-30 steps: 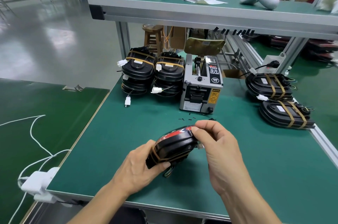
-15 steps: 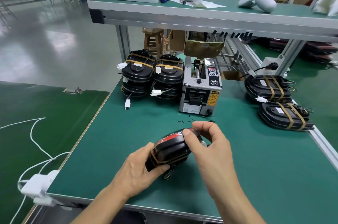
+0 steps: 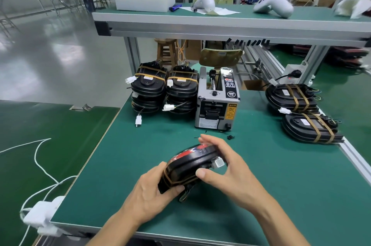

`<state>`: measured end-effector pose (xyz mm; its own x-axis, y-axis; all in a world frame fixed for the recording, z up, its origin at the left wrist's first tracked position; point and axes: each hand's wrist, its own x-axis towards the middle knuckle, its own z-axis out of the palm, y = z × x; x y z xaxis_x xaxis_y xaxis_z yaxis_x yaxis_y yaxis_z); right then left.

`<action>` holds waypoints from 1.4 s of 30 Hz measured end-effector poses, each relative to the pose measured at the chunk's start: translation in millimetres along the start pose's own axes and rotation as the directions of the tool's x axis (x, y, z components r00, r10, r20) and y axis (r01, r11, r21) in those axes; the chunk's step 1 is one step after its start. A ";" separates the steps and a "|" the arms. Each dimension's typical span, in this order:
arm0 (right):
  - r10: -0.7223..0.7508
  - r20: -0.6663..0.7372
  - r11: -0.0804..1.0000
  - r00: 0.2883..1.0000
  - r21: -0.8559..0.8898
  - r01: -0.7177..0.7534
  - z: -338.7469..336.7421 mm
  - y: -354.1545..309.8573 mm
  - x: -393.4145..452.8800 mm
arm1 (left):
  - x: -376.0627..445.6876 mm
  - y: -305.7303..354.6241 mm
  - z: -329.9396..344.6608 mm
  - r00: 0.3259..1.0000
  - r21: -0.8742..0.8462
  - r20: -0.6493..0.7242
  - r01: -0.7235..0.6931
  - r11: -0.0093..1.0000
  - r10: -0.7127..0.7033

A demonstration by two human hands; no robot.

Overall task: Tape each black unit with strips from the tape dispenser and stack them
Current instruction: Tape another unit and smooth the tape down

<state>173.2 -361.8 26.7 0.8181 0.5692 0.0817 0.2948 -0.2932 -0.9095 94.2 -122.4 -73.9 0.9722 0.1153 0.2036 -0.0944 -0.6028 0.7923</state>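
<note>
A black unit (image 3: 187,163) with a red top face and a brown tape strip round its near end is tilted above the green table (image 3: 281,185). My left hand (image 3: 152,191) grips its near end from the left. My right hand (image 3: 224,167) holds its far end, fingers over the top and thumb on its side, beside a white connector (image 3: 217,163). The grey tape dispenser (image 3: 217,103) stands behind. Two stacks of taped units (image 3: 148,89) (image 3: 181,90) sit left of it. Two more taped units (image 3: 291,98) (image 3: 310,128) lie at the right.
An upper shelf (image 3: 230,27) spans the bench and carries white plastic housings and a white box. Loose white connectors (image 3: 138,120) trail from the left stacks. A white cable and adapter (image 3: 43,213) lie on the darker table at left. Small black scraps lie near the dispenser.
My right hand has shifted along the unit's far end, its thumb now on the side and the white connector showing. The unit has turned slightly. The view has moved closer.
</note>
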 end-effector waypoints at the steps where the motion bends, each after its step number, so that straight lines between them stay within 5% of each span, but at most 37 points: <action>1: -0.011 0.012 1.000 1.000 0.002 0.011 0.3 1.1 3.2 | -0.1 0.2 0.2 1.000 -0.002 0.000 -0.002 1.000 0.002; 7: -0.118 0.034 0.993 0.992 -0.015 0.119 11.4 -4.7 15.8 | -1.2 -4.1 3.5 1.000 0.005 -0.027 0.004 1.000 -0.004; 11: -0.226 0.107 0.946 0.968 -0.215 0.244 9.2 -20.0 24.2 | -0.5 -2.9 2.1 1.000 -0.019 -0.006 -0.002 1.000 0.002; 20: -0.371 0.351 0.437 0.860 -0.751 0.495 51.5 -65.8 35.2 | -6.9 -13.4 4.0 0.986 0.040 -0.157 0.067 0.997 -0.060; 32: -0.224 0.430 0.264 0.874 -0.837 0.480 63.6 -59.0 39.3 | -5.4 -13.8 5.3 0.991 0.018 -0.052 0.121 0.992 -0.120; 36: -0.231 0.418 0.304 0.879 -0.827 0.473 66.7 -50.1 41.3 | -3.3 -15.0 2.7 0.988 0.031 -0.015 0.153 0.988 -0.152; 39: -0.266 0.434 0.610 0.861 -0.616 0.499 50.0 -50.9 44.2 | -2.9 -10.9 1.7 0.991 0.037 -0.006 0.136 0.990 -0.136; 42: -0.307 0.006 0.885 0.952 -0.366 0.287 13.7 -44.1 66.9 | -2.7 -4.5 0.8 0.997 0.016 -0.058 0.053 0.998 -0.052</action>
<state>208.2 -300.3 66.7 0.6853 0.6363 0.3542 0.6768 -0.3771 -0.6322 92.1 -120.6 -78.5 0.9617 0.1924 0.1951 -0.0391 -0.6084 0.7927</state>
